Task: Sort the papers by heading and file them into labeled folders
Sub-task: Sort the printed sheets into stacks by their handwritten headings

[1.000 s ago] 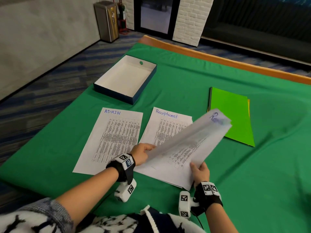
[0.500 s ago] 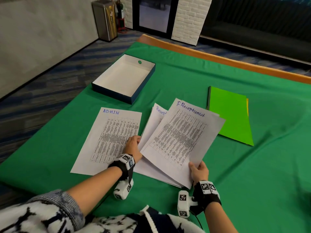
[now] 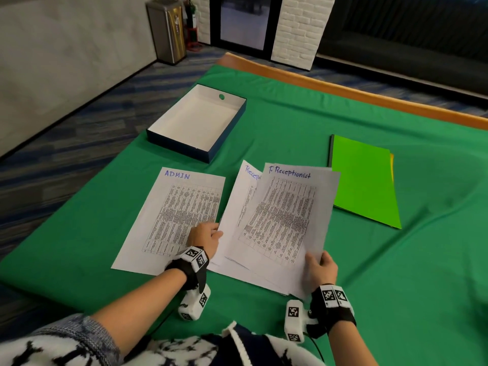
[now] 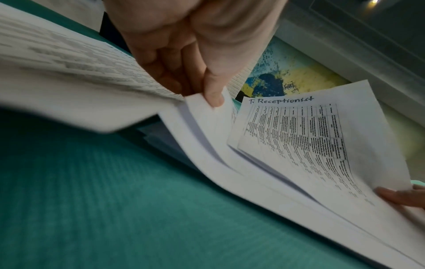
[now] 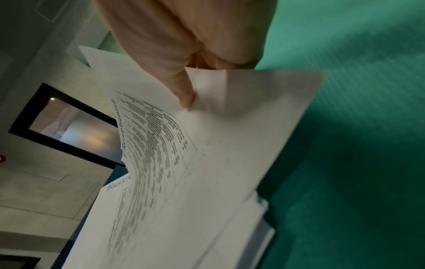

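The top sheet, a second ago tipped up edge-on and blurred, now lies flatter at frame centre with its heading "F. Receptionist" readable. The right hand pinches its lower right corner, thumb on top. The left hand, which was reaching under that sheet, has dropped to the left edge of the pile and pinches a few sheets there, lifting them off the cloth. The pile's own heading begins "Recep", so the sheet probably belongs there. The ADMIN sheet stays at left. The green folder at right is closed, the box upper left; filing has not begun.
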### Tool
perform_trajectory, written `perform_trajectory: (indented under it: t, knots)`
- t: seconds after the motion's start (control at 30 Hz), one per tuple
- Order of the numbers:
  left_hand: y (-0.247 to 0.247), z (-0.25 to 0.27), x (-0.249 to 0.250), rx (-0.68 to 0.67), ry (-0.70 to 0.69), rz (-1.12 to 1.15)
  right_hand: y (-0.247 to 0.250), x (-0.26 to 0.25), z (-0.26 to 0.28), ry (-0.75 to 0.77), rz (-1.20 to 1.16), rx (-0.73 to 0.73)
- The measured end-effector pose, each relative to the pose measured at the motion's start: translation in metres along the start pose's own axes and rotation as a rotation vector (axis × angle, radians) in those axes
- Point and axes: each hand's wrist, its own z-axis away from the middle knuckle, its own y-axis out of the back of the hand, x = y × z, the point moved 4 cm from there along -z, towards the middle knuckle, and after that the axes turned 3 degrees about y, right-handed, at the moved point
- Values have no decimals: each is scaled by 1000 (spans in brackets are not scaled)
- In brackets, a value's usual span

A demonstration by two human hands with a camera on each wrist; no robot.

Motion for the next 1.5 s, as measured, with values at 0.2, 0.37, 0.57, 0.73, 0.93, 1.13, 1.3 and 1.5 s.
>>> perform_trajectory:
  t: [0.2,0.37,0.57,0.73,0.93,1.13,1.3,1.5]
  knots:
    - [3,10,13,39,-127,-84,-4,-3,6,-15,46,-72]
    - [-8,24,24,-113,-145,104,-12,-5,9,-26,146,-125]
    - [-18,36,34,-305,-139,99,-12,-20,17,51,148,-204]
    - [-10,47,37,-512,-208,181,-4,-29,18,81,-58,-225]
    - [4,44,35,-506,-221,235,-11,-30,19,65,-313,-386]
    - [23,22,12,-259,-128,181,-13,-25,20,-20,-357,-339]
    - [67,-18,-53,165,133,-113,-4,-19,18,-80,-318,-247]
    - [104,-24,-104,196,547,-305,1,-16,21,-97,-299,-235]
